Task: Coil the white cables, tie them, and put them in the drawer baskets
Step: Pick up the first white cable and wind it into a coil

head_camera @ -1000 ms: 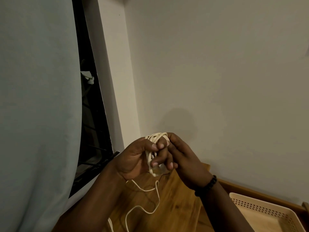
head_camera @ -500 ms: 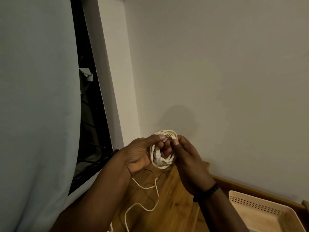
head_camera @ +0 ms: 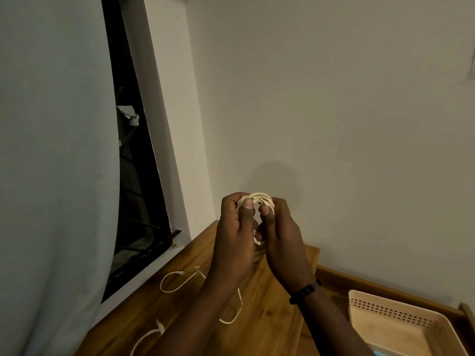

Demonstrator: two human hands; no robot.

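Above the wooden table (head_camera: 270, 304), left hand (head_camera: 236, 235) and right hand (head_camera: 281, 240), close together, both pinch the coiled white cable (head_camera: 259, 197).

— What did you see from the head camera?
— I saw the left hand (head_camera: 235, 235) and the right hand (head_camera: 280, 237) pinching a coiled white cable (head_camera: 259, 198) between them, raised above a wooden top (head_camera: 272, 312).
— Anything else?
— A loose cable (head_camera: 177, 280) lay on the wood, and a beige perforated basket (head_camera: 401, 314) sat low to the right.
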